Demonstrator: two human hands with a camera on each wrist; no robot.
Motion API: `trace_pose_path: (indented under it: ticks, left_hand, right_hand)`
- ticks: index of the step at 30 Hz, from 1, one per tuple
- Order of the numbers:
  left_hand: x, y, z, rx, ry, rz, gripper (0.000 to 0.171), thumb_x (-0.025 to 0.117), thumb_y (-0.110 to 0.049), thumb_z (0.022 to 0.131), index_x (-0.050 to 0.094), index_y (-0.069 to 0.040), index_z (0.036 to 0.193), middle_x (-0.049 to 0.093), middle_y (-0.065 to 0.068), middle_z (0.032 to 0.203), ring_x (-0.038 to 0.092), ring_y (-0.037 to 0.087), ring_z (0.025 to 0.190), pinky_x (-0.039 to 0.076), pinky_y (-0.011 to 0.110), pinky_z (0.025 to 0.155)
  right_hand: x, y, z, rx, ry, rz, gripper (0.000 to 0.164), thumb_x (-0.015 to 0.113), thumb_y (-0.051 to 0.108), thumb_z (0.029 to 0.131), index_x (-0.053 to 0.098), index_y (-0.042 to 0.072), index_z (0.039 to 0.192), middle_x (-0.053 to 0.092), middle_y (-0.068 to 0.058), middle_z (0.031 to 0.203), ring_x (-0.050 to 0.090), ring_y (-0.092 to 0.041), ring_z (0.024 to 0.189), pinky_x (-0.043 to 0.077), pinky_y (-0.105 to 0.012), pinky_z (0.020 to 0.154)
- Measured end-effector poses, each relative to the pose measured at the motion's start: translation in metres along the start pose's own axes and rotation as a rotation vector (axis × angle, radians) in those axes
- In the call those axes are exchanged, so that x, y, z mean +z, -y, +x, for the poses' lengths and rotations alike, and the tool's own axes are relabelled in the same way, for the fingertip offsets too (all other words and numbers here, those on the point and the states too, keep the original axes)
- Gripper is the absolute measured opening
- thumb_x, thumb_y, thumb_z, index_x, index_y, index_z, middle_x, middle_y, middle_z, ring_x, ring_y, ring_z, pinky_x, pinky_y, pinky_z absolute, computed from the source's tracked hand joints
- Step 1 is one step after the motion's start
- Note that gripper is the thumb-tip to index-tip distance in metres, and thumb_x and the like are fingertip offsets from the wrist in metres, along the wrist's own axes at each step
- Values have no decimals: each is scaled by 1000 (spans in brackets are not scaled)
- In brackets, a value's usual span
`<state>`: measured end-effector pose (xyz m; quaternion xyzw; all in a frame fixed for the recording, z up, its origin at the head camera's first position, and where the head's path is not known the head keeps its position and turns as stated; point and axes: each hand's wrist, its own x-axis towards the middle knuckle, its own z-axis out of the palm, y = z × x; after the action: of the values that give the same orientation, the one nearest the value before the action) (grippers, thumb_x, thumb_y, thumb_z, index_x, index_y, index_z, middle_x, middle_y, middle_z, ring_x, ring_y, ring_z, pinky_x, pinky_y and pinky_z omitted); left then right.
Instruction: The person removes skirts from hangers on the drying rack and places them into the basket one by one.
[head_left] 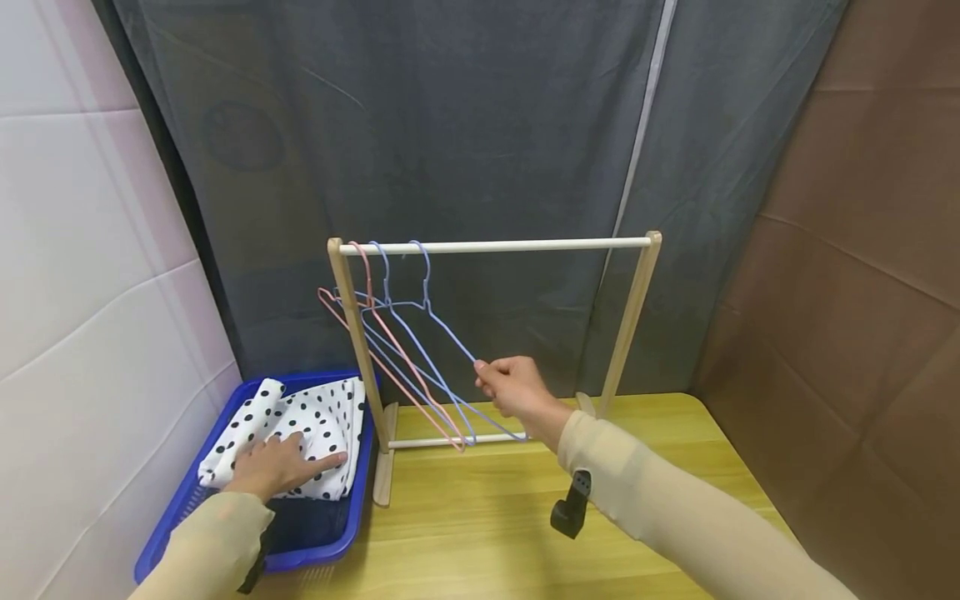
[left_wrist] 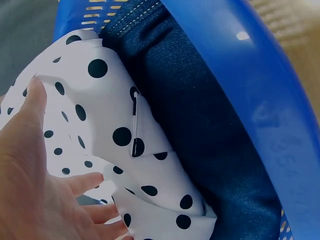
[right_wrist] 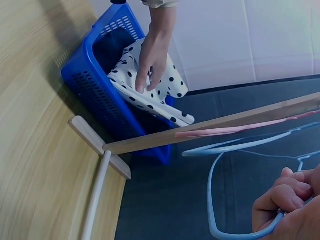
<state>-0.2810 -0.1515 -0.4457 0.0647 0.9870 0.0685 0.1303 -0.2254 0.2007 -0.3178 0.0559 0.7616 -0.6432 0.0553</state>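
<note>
My right hand (head_left: 517, 387) pinches the sloping arm of a blue hanger (head_left: 450, 333), whose hook still sits on the rack's white rail (head_left: 525, 246). In the right wrist view, curled fingers wrap the hanger's wire (right_wrist: 212, 200). A second blue hanger (head_left: 412, 333) and a pink hanger (head_left: 365, 267) hang to its left. Over the blue basket (head_left: 352, 533), my left hand (head_left: 273, 467) spreads its fingers on a white cloth with black dots (head_left: 322, 417). The left wrist view shows the fingers loosely extended against this cloth (left_wrist: 110, 115), not curled round it.
Dark blue denim (left_wrist: 200, 115) lies in the basket under the dotted cloth. The rack's wooden left post (head_left: 360, 350) stands right beside the basket, and its right post (head_left: 630, 325) is farther along the yellow wood-grain table (head_left: 480, 517). A grey curtain (head_left: 480, 125) hangs behind.
</note>
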Motion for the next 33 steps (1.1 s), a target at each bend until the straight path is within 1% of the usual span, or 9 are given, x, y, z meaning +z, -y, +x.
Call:
trace_pose_path:
  ticks: [5, 8, 15, 19, 26, 33]
  left_hand:
    - [1, -2, -2, -10, 25, -4, 117, 36, -88, 77, 40, 12, 138, 46, 39, 135, 42, 63, 122, 28, 77, 99]
    - [4, -2, -1, -13, 49, -23, 117, 37, -87, 78, 38, 13, 139, 46, 39, 136, 42, 63, 121, 29, 76, 99]
    - [6, -1, -2, -1, 127, -120, 115, 39, -81, 82, 32, 18, 139, 40, 40, 140, 43, 59, 123, 42, 65, 98]
    - [8, -2, -2, -4, 133, -118, 116, 41, -82, 81, 31, 18, 139, 39, 41, 139, 43, 59, 124, 41, 65, 99]
    - [12, -5, 1, -54, 145, -95, 123, 44, -87, 74, 34, 18, 137, 43, 43, 135, 44, 61, 120, 46, 64, 93]
    - [14, -6, 1, -56, 131, -83, 122, 45, -87, 73, 38, 18, 135, 46, 41, 133, 47, 59, 119, 48, 61, 91]
  right_hand:
    - [1, 0, -1, -7, 14, 6, 30, 55, 27, 98, 61, 5, 79, 45, 2, 60, 31, -7, 47, 25, -18, 42]
    - [2, 1, -1, -7, 22, 13, 30, 55, 28, 99, 60, 6, 79, 45, 3, 60, 30, -7, 46, 24, -18, 42]
    - [8, 1, 2, -14, 26, 9, 30, 55, 28, 99, 60, 6, 79, 45, 3, 61, 29, -7, 47, 24, -19, 43]
    - [11, 1, 4, -10, 23, 19, 30, 55, 28, 99, 60, 6, 78, 45, 4, 59, 29, -7, 46, 23, -19, 42]
    - [14, 1, 5, -13, 30, 27, 30, 55, 29, 99, 60, 7, 78, 45, 4, 59, 29, -6, 45, 23, -19, 42]
    - [18, 0, 7, -15, 26, 25, 30, 55, 28, 99, 60, 7, 78, 45, 3, 60, 28, -7, 46, 23, -20, 43]
